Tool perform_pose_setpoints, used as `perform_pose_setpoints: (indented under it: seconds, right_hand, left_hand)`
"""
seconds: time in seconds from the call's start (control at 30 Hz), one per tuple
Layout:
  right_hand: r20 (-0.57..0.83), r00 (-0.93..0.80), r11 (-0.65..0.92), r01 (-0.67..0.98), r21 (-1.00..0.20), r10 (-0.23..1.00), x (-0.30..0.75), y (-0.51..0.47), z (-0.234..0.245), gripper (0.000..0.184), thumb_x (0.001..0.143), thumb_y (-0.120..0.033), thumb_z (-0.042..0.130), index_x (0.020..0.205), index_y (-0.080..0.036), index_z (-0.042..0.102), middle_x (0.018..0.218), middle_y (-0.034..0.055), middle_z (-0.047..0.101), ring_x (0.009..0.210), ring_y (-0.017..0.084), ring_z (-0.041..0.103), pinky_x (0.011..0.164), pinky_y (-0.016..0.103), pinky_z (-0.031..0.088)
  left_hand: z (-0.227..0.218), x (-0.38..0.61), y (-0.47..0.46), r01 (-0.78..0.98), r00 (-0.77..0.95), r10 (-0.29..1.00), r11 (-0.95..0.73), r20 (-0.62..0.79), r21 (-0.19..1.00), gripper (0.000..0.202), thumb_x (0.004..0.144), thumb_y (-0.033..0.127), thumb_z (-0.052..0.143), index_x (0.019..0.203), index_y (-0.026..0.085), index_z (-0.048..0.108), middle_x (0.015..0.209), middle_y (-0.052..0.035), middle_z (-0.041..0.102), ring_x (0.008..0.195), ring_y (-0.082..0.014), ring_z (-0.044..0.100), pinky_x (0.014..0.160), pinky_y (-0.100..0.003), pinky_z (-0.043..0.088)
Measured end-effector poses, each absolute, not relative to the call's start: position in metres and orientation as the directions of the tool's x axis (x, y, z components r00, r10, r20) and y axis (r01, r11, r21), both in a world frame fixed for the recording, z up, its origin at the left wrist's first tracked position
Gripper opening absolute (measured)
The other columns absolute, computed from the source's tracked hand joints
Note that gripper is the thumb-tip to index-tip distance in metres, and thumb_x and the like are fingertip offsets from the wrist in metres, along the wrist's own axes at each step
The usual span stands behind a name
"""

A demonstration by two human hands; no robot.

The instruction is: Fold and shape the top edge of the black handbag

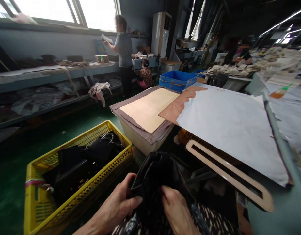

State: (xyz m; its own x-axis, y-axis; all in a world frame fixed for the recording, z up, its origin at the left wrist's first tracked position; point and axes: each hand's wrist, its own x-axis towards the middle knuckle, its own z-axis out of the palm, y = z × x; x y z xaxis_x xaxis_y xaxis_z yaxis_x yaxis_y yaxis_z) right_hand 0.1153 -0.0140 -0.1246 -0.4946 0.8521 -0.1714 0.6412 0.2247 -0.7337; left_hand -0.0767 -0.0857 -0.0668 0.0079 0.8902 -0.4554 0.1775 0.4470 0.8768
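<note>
Desk [282,212]: it ran along our right, bearing a white sheet [229,127] laid over a brown board [173,109].
Pale bin [138,138]: it stood ahead of us, topped by a mauve cloth [154,138] and a tan board [148,107], so we could not tell what was inside.
Yellow basket [30,209]: it sat on our left and held several black items [72,174], apparently bags, one with a shiny curved handle [108,137].
Blue crate [173,85]: it stood beyond the pale bin; we saw its walls but not its bottom.
Black bag [162,166]: it rested at our lap, mouth upward, between the hands. We judged that we were working its opening; the next move seemed to call for a steady rim and careful fingers within.
Hands: our left hand [122,202] gripped the bag's edge, thumb on the near side; our right hand [175,205] reached into the mouth, and we could not tell whether its hidden fingertips pinched or merely pressed.
</note>
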Motion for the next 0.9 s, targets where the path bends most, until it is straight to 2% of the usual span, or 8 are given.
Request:
perform_pose_setpoints:
  seconds: [0.07, 0.13, 0.17, 0.23, 0.33, 0.47, 0.7, 0.9]
  right_hand:
    - [0.048, -0.391, 0.328, 0.693, -0.643, 0.919, 0.139, -0.019, -0.121, 0.03, 0.086, -0.033, 0.034, 0.09, -0.022, 0.061, 0.092, 0.0078, 0.065, 0.086, 0.023, 0.061, 0.078, 0.036, 0.045]
    - [0.224, -0.241, 0.324, 0.803, -0.5, 0.944, 0.159, -0.016, -0.121, 0.041, 0.077, -0.05, 0.049, 0.102, -0.019, 0.058, 0.106, 0.0112, 0.062, 0.096, 0.029, 0.058, 0.081, 0.041, 0.046]
    - [0.205, -0.18, 0.257, 0.849, -0.462, 0.962, 0.166, -0.013, -0.122, 0.053, 0.07, -0.054, 0.055, 0.109, -0.017, 0.055, 0.113, 0.0137, 0.06, 0.099, 0.032, 0.056, 0.081, 0.044, 0.047]
    - [-0.051, -0.109, 0.071, 0.873, -0.482, 0.993, 0.173, -0.005, -0.127, 0.067, 0.067, -0.055, 0.056, 0.119, -0.014, 0.048, 0.116, 0.0153, 0.058, 0.1, 0.034, 0.056, 0.079, 0.045, 0.048]
    - [-0.387, -0.193, -0.118, 0.751, -0.649, 0.902, 0.173, 0.005, -0.131, 0.052, 0.074, -0.052, 0.048, 0.114, -0.019, 0.054, 0.106, 0.0072, 0.065, 0.099, 0.027, 0.059, 0.086, 0.037, 0.046]
    - [-0.404, -0.23, -0.22, 0.558, -0.8, 0.885, 0.187, 0.017, -0.113, 0.045, 0.072, -0.054, 0.051, 0.095, -0.018, 0.065, 0.094, 0.0027, 0.07, 0.097, 0.026, 0.06, 0.083, 0.028, 0.047]
    - [-0.443, -0.167, -0.304, 0.517, -0.8, 0.881, 0.211, 0.021, -0.071, 0.043, 0.063, -0.053, 0.061, 0.085, -0.017, 0.069, 0.075, 0.0012, 0.071, 0.078, 0.023, 0.065, 0.066, 0.021, 0.051]
    - [-0.376, -0.246, -0.185, 0.561, -0.807, 0.893, 0.192, 0.009, -0.077, 0.045, 0.067, -0.056, 0.056, 0.087, -0.018, 0.069, 0.083, 0.001, 0.071, 0.081, 0.024, 0.064, 0.068, 0.022, 0.05]
  left_hand:
    - [-0.069, -0.08, -0.086, 0.194, -0.012, 0.885, 0.458, -0.465, 0.867, 0.04, 0.078, 0.027, 0.051, 0.114, 0.019, 0.035, 0.055, 0.0074, 0.042, 0.049, -0.0074, 0.037, 0.043, -0.017, 0.027]
    - [-0.07, -0.082, -0.087, 0.205, -0.021, 0.875, 0.477, -0.483, 0.855, 0.043, 0.078, 0.027, 0.051, 0.116, 0.02, 0.033, 0.054, 0.0077, 0.044, 0.048, -0.0074, 0.037, 0.041, -0.016, 0.026]
    - [-0.071, -0.082, -0.087, 0.208, -0.018, 0.872, 0.481, -0.488, 0.852, 0.043, 0.077, 0.027, 0.051, 0.116, 0.02, 0.033, 0.054, 0.0077, 0.044, 0.047, -0.0073, 0.037, 0.04, -0.016, 0.027]
    - [-0.071, -0.081, -0.088, 0.201, -0.005, 0.87, 0.484, -0.493, 0.852, 0.043, 0.077, 0.027, 0.051, 0.116, 0.021, 0.033, 0.055, 0.0075, 0.045, 0.047, -0.0074, 0.037, 0.039, -0.016, 0.027]
    - [-0.071, -0.084, -0.089, 0.163, 0.019, 0.886, 0.455, -0.464, 0.875, 0.04, 0.076, 0.027, 0.052, 0.113, 0.021, 0.037, 0.061, 0.0063, 0.046, 0.05, -0.0075, 0.04, 0.039, -0.015, 0.029]
    - [-0.072, -0.101, -0.091, 0.168, -0.007, 0.89, 0.451, -0.456, 0.877, 0.041, 0.076, 0.024, 0.049, 0.115, 0.02, 0.036, 0.064, 0.0058, 0.048, 0.049, -0.0062, 0.041, 0.041, -0.015, 0.031]
    - [-0.083, -0.129, -0.087, 0.174, 0.038, 0.791, 0.596, -0.61, 0.784, 0.064, 0.071, 0.026, 0.051, 0.127, 0.018, 0.021, 0.057, 0.0079, 0.049, 0.039, -0.0059, 0.035, 0.037, -0.017, 0.025]
    - [-0.087, -0.131, -0.077, 0.266, -0.016, 0.874, 0.472, -0.486, 0.84, 0.066, 0.07, 0.027, 0.055, 0.129, 0.017, 0.028, 0.078, 0.0024, 0.056, 0.063, -0.0117, 0.051, 0.056, -0.022, 0.041]
